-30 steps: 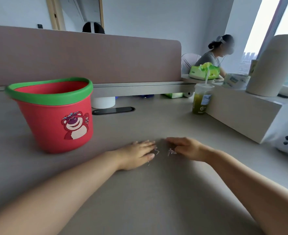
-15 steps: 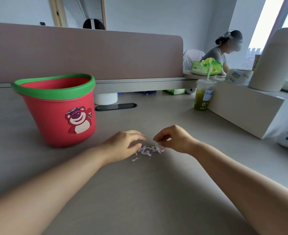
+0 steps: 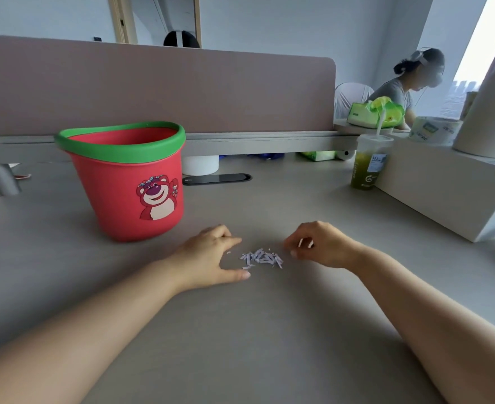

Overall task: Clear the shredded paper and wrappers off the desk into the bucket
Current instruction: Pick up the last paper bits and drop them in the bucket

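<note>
A small heap of white and lilac shredded paper lies on the grey desk, between my two hands. My left hand rests on the desk just left of the heap, fingers spread and thumb flat, holding nothing. My right hand hovers just right of the heap with its fingers curled; a white sliver shows between fingertips and thumb. The red bucket with a green rim and a bear picture stands upright behind and left of my left hand.
A green drink cup with a straw and a white box stand at the right. The partition closes off the back, with a black cable slot before it. A red wrapper lies far left. A person sits at the back right.
My hands, pressed together over the scraps a second ago, have lifted and drawn apart, uncovering the gathered heap. The view has shifted so the bucket appears further right.
</note>
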Motion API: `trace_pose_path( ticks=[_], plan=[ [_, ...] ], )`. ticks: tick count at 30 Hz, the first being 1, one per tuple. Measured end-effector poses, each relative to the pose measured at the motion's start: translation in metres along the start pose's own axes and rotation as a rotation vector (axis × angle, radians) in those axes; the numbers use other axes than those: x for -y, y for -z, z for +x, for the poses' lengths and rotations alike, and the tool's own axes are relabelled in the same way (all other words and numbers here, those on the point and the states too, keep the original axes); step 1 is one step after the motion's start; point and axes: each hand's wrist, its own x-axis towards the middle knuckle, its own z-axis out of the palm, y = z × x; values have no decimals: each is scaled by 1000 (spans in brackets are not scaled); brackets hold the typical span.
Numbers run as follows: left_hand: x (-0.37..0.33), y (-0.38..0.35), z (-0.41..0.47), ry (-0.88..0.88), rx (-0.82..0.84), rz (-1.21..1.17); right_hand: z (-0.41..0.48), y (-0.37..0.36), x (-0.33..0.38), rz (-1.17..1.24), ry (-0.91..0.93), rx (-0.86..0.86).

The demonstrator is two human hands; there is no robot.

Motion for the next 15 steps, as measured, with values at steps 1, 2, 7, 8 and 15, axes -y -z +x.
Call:
trace_pose_path(
  ticks=[1, 2, 7, 8, 15],
  plan=[
    [0, 0, 0, 39, 6, 2, -1, 1, -1, 13, -24, 56],
    [-1, -1, 1, 59, 14, -23, -3, 2, 1, 36, -30, 96],
    [-17, -3, 9, 16, 35, -112, 2, -10, 25, 75, 48, 136],
    [-19, -4, 11, 21, 30, -114, 4, -15, 29, 78, 64, 126],
    [-9, -9, 12, 135, -62, -31, 3, -10, 20, 55, 86, 41]
  ],
)
